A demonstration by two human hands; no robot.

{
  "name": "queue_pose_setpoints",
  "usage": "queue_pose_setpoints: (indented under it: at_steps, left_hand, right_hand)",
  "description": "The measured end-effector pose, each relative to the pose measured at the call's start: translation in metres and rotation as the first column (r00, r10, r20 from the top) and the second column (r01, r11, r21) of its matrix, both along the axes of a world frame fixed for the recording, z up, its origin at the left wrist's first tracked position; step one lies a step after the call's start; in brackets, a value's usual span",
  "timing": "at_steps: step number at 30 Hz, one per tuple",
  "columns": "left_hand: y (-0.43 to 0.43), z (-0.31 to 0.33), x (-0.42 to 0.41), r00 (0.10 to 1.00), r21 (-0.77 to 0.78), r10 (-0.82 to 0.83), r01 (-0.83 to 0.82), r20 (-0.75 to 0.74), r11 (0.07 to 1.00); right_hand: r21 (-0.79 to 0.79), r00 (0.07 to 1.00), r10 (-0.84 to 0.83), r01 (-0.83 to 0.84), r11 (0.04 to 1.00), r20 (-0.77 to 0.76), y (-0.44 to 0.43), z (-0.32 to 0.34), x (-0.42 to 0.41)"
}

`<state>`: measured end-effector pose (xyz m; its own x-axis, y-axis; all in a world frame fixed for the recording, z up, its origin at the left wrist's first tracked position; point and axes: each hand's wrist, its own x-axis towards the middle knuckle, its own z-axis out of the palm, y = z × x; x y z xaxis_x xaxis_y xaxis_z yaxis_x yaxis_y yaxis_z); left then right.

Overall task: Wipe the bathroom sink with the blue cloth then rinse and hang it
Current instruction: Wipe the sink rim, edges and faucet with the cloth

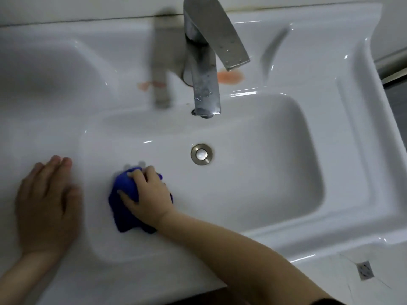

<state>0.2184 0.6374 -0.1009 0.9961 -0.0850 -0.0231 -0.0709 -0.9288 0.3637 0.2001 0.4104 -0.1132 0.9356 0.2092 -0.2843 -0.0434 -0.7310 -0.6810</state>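
Much of the blue cloth (124,209) lies hidden under the right hand (150,195) that grips it, so its folds can't be made out. The left hand (47,205) is blurred, its fingers running together. The tap (203,84) loses its top at the upper edge and covers part of an orange patch (232,76). A metal bar (391,62) is cut off at the right.
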Motion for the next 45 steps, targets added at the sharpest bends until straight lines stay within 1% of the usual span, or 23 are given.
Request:
queue_pose_setpoints:
  at_steps: [3,6,7,10,13,16,18,20,24,27,28,30,31,32,33,35,36,38,39,40,41,43,45]
  left_hand:
    - [-0.011,0.015,-0.002,0.995,0.091,-0.005,-0.004,0.096,0.996]
    - [-0.013,0.021,-0.003,0.992,0.099,0.007,-0.020,0.129,0.995]
    - [-0.012,0.021,-0.004,0.992,0.092,0.008,-0.020,0.127,0.996]
    - [-0.012,0.020,-0.004,0.992,0.096,0.001,-0.013,0.124,0.995]
    - [-0.011,0.019,-0.003,0.991,0.100,0.002,-0.016,0.137,0.995]
    - [-0.011,0.017,-0.004,0.991,0.110,0.009,-0.024,0.134,0.994]
    - [-0.013,0.018,-0.004,0.991,0.110,0.015,-0.030,0.134,0.993]
    - [-0.013,0.019,-0.003,0.988,0.109,0.009,-0.026,0.151,0.994]
    - [-0.014,0.019,-0.005,0.986,0.102,0.012,-0.029,0.165,0.994]
    - [-0.017,0.023,-0.005,0.990,0.093,0.013,-0.026,0.139,0.995]
    - [-0.018,0.027,-0.004,0.992,0.091,0.013,-0.024,0.127,0.996]
    - [-0.022,0.035,-0.005,0.994,0.088,0.019,-0.028,0.105,0.996]
    - [-0.026,0.039,-0.007,0.995,0.072,0.040,-0.046,0.087,0.996]
    - [-0.028,0.045,-0.005,0.995,0.047,0.062,-0.066,0.075,0.997]
    - [-0.030,0.052,0.000,0.994,0.015,0.077,-0.079,0.079,0.997]
    - [-0.032,0.064,0.018,0.990,-0.064,0.074,-0.067,0.120,0.996]
    - [-0.032,0.068,0.028,0.988,-0.091,0.049,-0.036,0.144,0.995]
    - [-0.032,0.070,0.050,0.983,-0.096,-0.021,0.039,0.181,0.995]
    - [-0.032,0.068,0.062,0.979,-0.075,-0.050,0.066,0.196,0.995]
    - [-0.031,0.065,0.073,0.976,-0.029,-0.076,0.084,0.204,0.996]
    - [-0.030,0.059,0.081,0.974,0.035,-0.102,0.097,0.204,0.995]
    - [-0.025,0.045,0.089,0.965,0.143,-0.156,0.127,0.211,0.982]
    - [-0.018,0.030,0.093,0.950,0.165,-0.184,0.145,0.254,0.976]
  right_hand:
    - [-0.108,0.988,-0.019,0.036,0.994,0.154,-0.023,-0.018,0.058]
    - [-0.311,0.936,0.229,-0.141,0.940,0.268,-0.094,-0.025,0.092]
    - [-0.361,0.931,0.250,-0.145,0.921,0.265,-0.118,-0.027,0.089]
    - [-0.482,0.977,0.085,0.021,0.876,0.197,-0.185,-0.025,0.073]
    - [-0.632,0.977,-0.030,0.160,0.758,0.212,-0.240,-0.011,0.069]
    - [-0.762,0.979,-0.038,0.178,0.623,0.198,-0.266,0.007,0.065]
    - [-0.817,0.984,-0.132,0.175,0.550,0.122,-0.257,0.013,0.041]
    - [-0.819,0.975,-0.214,0.083,0.568,-0.050,-0.233,0.018,0.004]
    - [-0.589,0.871,-0.289,-0.002,0.808,-0.398,-0.199,0.038,-0.027]
    - [-0.268,0.778,-0.201,0.044,0.963,-0.595,-0.171,0.067,-0.017]
    - [-0.121,0.738,-0.117,0.048,0.991,-0.664,-0.156,0.078,-0.013]
    - [0.144,0.602,0.079,0.060,0.988,-0.795,-0.122,0.097,-0.007]
    - [0.227,0.561,0.150,0.070,0.971,-0.814,-0.110,0.104,-0.002]
    - [0.302,0.558,0.184,0.126,0.945,-0.809,-0.099,0.111,0.006]
    - [0.352,0.587,0.153,0.242,0.904,-0.795,-0.093,0.116,0.017]
    - [0.436,0.651,-0.024,0.535,0.723,-0.759,-0.082,0.127,0.041]
    - [0.503,0.707,-0.129,0.607,0.616,-0.695,-0.076,0.130,0.054]
    - [0.644,0.800,-0.363,0.600,0.475,-0.477,-0.063,0.135,0.078]
    - [0.682,0.816,-0.468,0.557,0.475,-0.341,-0.055,0.135,0.088]
    - [0.666,0.809,-0.556,0.524,0.531,-0.194,-0.047,0.134,0.099]
    - [0.593,0.791,-0.611,0.511,0.622,-0.041,-0.042,0.130,0.110]
    - [0.282,0.744,-0.618,0.555,0.783,0.252,-0.038,0.115,0.137]
    - [-0.067,0.744,-0.544,0.611,0.788,0.389,-0.043,0.092,0.164]
